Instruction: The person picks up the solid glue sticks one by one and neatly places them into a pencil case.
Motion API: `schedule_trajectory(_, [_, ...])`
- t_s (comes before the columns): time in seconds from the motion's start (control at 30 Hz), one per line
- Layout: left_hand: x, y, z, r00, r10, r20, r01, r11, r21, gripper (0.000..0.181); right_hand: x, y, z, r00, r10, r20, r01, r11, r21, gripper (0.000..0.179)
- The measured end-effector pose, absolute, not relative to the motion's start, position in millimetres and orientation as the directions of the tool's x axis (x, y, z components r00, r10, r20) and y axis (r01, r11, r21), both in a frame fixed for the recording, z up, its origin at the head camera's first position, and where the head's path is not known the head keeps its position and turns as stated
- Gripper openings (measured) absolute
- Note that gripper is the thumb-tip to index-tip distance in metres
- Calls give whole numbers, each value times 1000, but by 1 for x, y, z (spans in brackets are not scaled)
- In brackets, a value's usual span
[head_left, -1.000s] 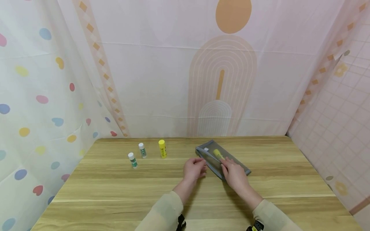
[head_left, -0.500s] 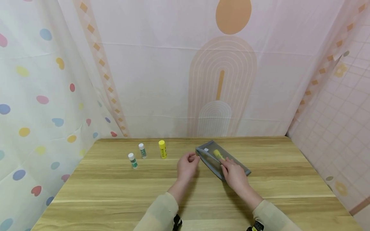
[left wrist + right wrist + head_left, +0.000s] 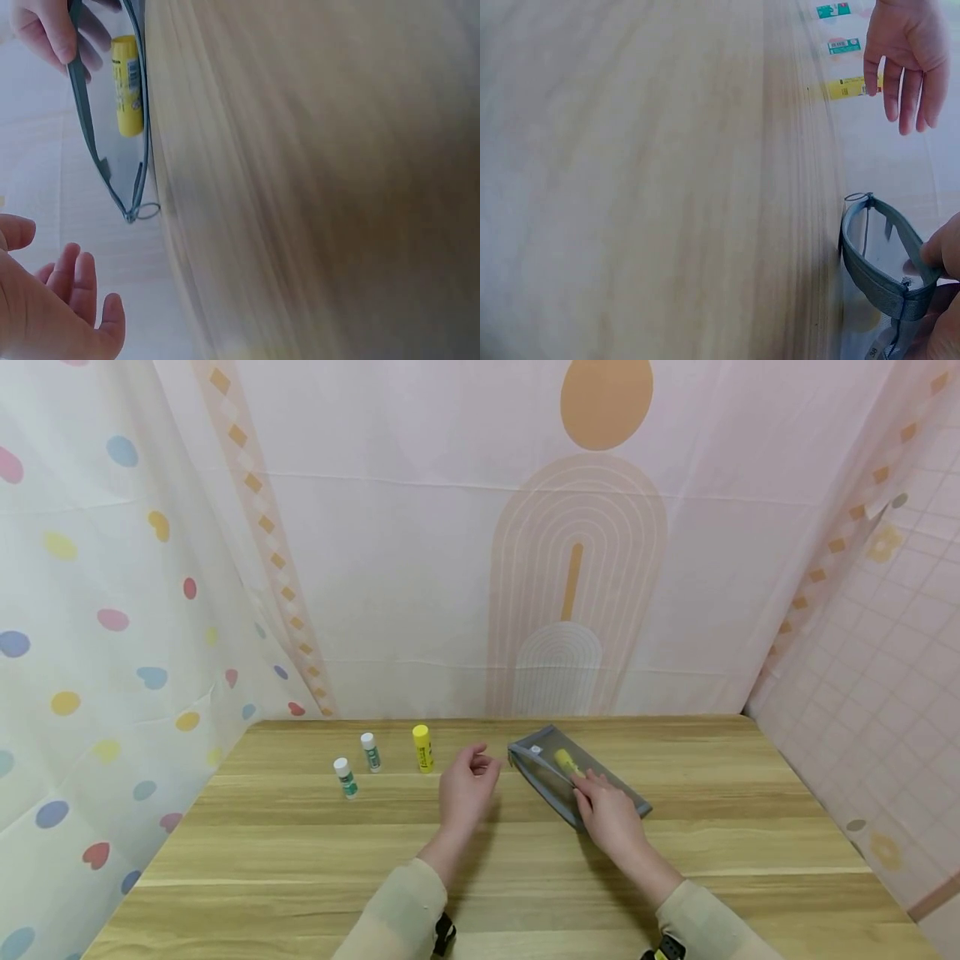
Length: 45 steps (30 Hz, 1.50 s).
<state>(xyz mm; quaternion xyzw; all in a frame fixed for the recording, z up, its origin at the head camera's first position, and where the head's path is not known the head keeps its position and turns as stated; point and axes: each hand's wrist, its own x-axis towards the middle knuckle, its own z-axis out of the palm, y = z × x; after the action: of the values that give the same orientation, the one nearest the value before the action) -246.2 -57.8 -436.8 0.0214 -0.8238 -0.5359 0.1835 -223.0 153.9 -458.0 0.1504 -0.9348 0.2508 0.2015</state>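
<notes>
Yellow, the upright glue stick (image 3: pixel 423 749) stands left of the frame's centre, up and left of the left hand (image 3: pixel 468 782), the nearer one, its grip relaxed and empty. Right of centre, the right hand (image 3: pixel 609 816) pinches the grey mesh pouch (image 3: pixel 557 772), whose long side slants down to the right.

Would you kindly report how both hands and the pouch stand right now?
Left hand empty, just left of pouch, not touching. Right hand gripping pouch rim, mouth open. Yellow stick inside. No obstruction seen between left hand and pouch.
</notes>
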Motion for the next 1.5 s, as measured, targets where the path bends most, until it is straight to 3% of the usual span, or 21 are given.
schedule_trajectory(0.33, [-250, -76, -437, -878, -179, 444, 239, 640, 730, 34, -222, 154, -457, -872, -186, 453, -386, 831, -401, 22])
schedule_trajectory(0.93, [-255, -114, -435, -827, -97, 553, 235, 835, 497, 37, -222, 154, -457, -875, -191, 445, -384, 835, -395, 22])
schedule_trajectory(1.2, [-259, -131, -430, -779, -59, 625, 246, 887, 391, 41, -223, 154, -458, -877, -191, 440, -381, 835, -397, 22])
schedule_trajectory(1.37, [-262, -140, -425, -773, -73, 630, 234, 890, 390, 47, -224, 154, -458, -878, -186, 441, -380, 832, -405, 23])
schedule_trajectory(1.5, [-264, -146, -422, -813, -119, 571, 189, 872, 452, 52, -224, 154, -459, -880, -184, 438, -376, 832, -407, 23])
